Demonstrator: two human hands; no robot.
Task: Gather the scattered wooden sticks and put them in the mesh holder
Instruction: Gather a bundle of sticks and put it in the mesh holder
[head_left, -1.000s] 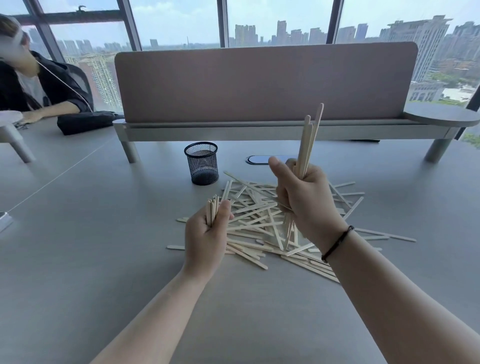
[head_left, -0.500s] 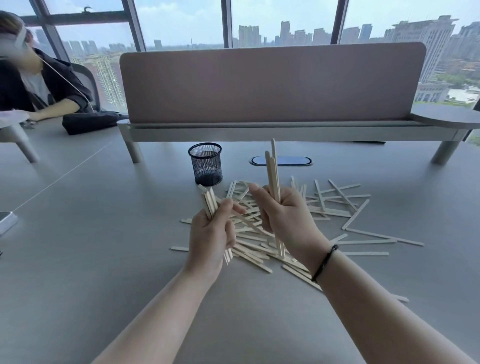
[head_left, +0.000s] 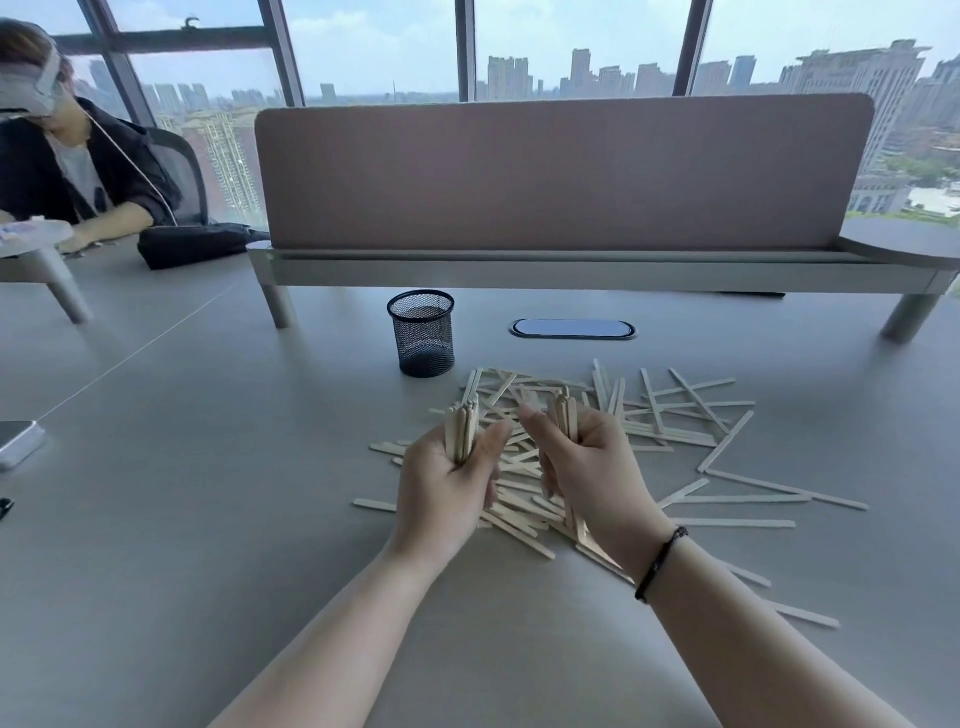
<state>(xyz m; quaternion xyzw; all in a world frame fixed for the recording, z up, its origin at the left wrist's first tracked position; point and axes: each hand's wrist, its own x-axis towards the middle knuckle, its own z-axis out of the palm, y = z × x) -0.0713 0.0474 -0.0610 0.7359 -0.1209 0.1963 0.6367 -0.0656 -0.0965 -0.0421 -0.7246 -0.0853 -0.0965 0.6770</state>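
Observation:
Pale wooden sticks (head_left: 675, 415) lie scattered in a loose pile on the grey table (head_left: 208, 519). My left hand (head_left: 447, 488) grips an upright bundle of sticks (head_left: 461, 428) at the pile's left side. My right hand (head_left: 592, 478) grips another bundle (head_left: 566, 415), whose lower ends reach down to the pile. The two hands are close together, thumbs nearly touching. The black mesh holder (head_left: 422, 332) stands upright behind the pile, to the far left of it, with no sticks visible inside.
A pink divider panel on a raised grey shelf (head_left: 571, 265) runs across the back. An oval cable port (head_left: 571, 329) sits right of the holder. A phone (head_left: 18, 441) lies at the left edge. Another person (head_left: 78, 171) sits at the far left with a black bag (head_left: 192, 249).
My right hand has lowered its bundle from a raised position down onto the pile and moved left toward my left hand. The left hand keeps its grip on its bundle.

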